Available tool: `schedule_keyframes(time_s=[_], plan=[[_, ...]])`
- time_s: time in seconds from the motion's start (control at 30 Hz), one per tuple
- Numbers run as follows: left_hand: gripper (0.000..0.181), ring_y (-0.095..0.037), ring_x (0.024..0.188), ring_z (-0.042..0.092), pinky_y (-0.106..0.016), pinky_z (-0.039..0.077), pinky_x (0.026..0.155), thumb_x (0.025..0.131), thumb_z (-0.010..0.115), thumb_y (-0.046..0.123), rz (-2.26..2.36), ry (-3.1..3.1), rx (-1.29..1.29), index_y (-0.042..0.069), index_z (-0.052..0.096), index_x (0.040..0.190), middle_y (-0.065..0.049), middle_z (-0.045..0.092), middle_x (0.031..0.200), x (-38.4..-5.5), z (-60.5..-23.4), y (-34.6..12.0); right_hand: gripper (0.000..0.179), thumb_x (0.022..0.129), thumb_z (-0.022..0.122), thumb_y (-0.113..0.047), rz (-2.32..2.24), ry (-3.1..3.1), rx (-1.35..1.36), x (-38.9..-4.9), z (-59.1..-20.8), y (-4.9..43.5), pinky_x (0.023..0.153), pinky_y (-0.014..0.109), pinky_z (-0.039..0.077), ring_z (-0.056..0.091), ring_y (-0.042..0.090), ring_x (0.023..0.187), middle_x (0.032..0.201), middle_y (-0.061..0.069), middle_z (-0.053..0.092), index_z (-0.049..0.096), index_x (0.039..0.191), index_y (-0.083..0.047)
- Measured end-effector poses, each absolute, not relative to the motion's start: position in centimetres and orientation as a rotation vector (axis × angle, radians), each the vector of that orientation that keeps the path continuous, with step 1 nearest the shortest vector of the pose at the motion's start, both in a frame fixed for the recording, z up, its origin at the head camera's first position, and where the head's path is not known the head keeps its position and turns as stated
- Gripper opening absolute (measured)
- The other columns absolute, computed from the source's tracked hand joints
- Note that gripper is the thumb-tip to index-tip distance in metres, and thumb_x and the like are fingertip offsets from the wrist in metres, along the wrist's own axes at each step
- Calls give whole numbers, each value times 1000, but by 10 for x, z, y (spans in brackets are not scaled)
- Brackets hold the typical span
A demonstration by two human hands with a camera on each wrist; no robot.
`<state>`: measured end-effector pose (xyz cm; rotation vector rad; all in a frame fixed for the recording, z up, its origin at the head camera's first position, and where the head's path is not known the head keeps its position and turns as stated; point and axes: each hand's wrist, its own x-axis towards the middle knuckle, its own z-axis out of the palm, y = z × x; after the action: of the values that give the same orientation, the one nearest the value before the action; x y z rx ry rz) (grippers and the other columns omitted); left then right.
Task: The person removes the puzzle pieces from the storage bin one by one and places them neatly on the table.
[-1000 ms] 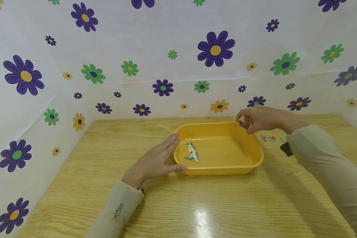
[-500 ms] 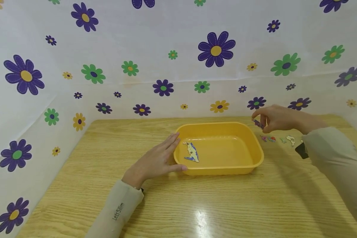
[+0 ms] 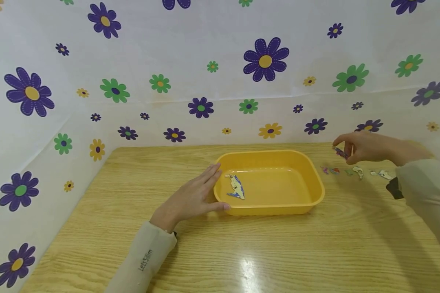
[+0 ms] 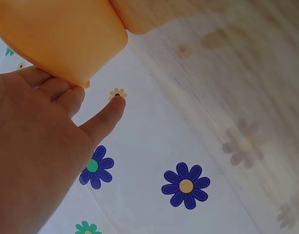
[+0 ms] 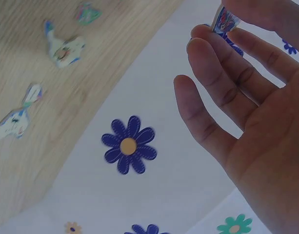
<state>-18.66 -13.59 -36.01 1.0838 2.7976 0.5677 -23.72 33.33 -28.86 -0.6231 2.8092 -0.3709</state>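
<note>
A yellow plastic tub sits on the wooden table. My left hand rests against its left end, fingers extended along the rim and thumb at the front corner. Inside the tub, near that end, lies a cream-and-blue flat cutout. To the right of the tub and above the table, my right hand pinches a small dark, multicoloured flat cutout between thumb and fingertips. In the right wrist view the held cutout shows a printed pattern, partly hidden by the fingers.
Several small flat cutouts lie in a row right of the tub, among them a pink one, a cream curved one and a whitish one. A white flower-patterned sheet hangs behind the table.
My right hand has moved right from over the tub's far right corner, still pinching the cutout, and more cutouts on the table have come into sight. The left hand and tub have not moved.
</note>
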Motion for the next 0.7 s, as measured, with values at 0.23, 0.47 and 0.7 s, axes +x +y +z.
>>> schedule_keyframes(time_s=[0.23,0.47,0.7], plan=[[99,-29,154,11,-45,20,122,94,68,54,573,2794,1087,-4,21,159,-14,8,168,-187,-361,-136,52,79,76,0,-355,2825,-580,-235,-297,358,68,37,54,60,18,78,87,1,63,59,127,8],[99,-29,154,10,-45,19,122,94,67,55,572,2792,1077,-3,21,159,-14,7,168,-188,-360,-136,52,76,74,2,-336,2845,-554,-235,-303,376,67,38,54,62,21,78,86,3,65,59,125,10],[99,-28,154,10,-45,19,122,94,67,55,588,2791,1063,-2,21,159,-13,8,168,-188,-360,-137,51,76,78,-1,-254,2886,-531,-229,-305,391,66,40,54,62,19,73,82,3,64,59,120,13]])
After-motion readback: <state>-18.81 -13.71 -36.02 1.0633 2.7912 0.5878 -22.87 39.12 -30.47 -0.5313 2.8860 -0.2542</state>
